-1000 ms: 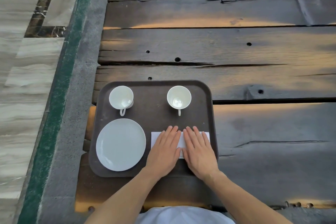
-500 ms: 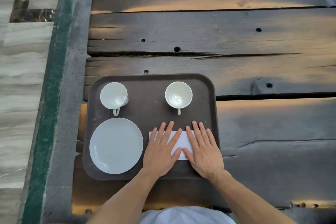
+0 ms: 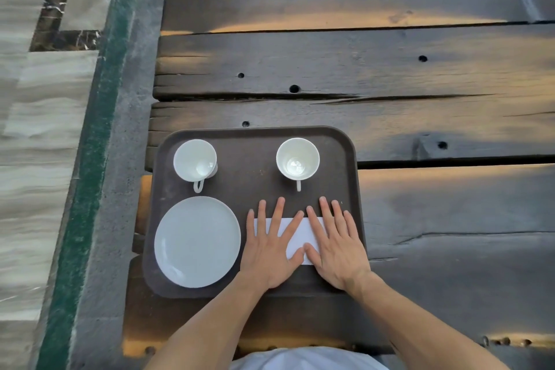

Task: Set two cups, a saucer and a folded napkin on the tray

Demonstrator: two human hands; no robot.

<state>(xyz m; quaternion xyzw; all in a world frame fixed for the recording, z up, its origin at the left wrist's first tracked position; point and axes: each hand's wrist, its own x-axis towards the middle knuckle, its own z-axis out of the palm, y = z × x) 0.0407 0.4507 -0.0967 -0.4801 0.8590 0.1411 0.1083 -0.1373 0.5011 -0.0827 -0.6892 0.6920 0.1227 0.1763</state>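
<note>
A dark brown tray [image 3: 249, 141] lies on the wooden table near me. Two white cups stand at its far side, the left cup [image 3: 194, 160] and the right cup [image 3: 297, 158], both with handles pointing toward me. A white saucer [image 3: 197, 241] lies at the tray's near left. The white folded napkin [image 3: 303, 233] lies flat at the near right. My left hand [image 3: 270, 246] and my right hand [image 3: 336, 246] press flat on it with spread straight fingers, covering most of it.
The dark plank table [image 3: 360, 69] has cracks and small holes and stretches far and right of the tray. Its left edge [image 3: 156, 75] borders a grey curb, a green strip and pale floor tiles. My white shirt [image 3: 303, 359] shows at the bottom.
Both hands stay flat on the napkin, and their fingers have spread wider apart. The camera has tilted down and moved closer. The cups and the saucer have not moved.
</note>
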